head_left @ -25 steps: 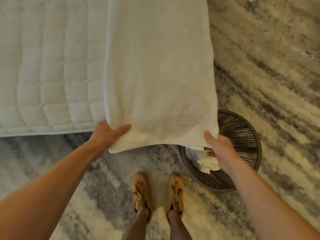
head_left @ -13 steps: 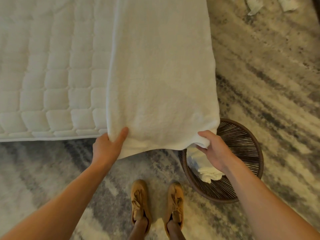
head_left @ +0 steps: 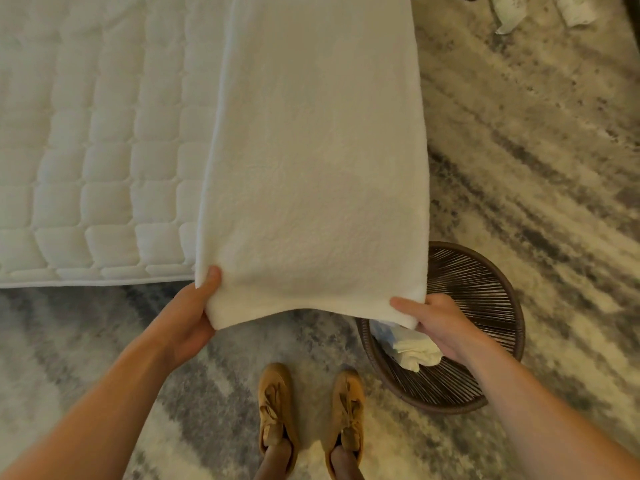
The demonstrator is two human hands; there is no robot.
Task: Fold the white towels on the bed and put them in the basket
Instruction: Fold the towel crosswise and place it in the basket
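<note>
- The white towel [head_left: 311,168] is a long strip lying along the right side of the bed [head_left: 86,150]. It runs straight out toward 12 o'clock from where the person's standing.
- The near end of the towel sticks out past the foot edge of the mattress and is held up off it, sagging a bit in the middle between the two hands.
- The left hand [head_left: 188,320] has the near-left corner pinched, with the thumb on top of the cloth and the palm and fingers underneath.
- The right hand [head_left: 440,323] has the near-right corner the same way, thumb lying on top and fingers curled under the edge.
- The basket [head_left: 485,285] is a round, dark, corded thing sitting on the floor at roughly 2 o'clock from the person's feet, just off the corner of the bed. The right hand hangs over its near-left rim.
- There's already a folded white towel [head_left: 415,351] down inside the basket, on its left side, partly hidden by the right wrist.
- Tan lace-up shoes [head_left: 277,407] are planted on a grey and cream patterned rug [head_left: 519,150] at 6 o'clock from the towel.
- A couple of white items [head_left: 509,12] are on the floor way off at 1 o'clock. They're cut off by the frame, so I can't tell what they are.
</note>
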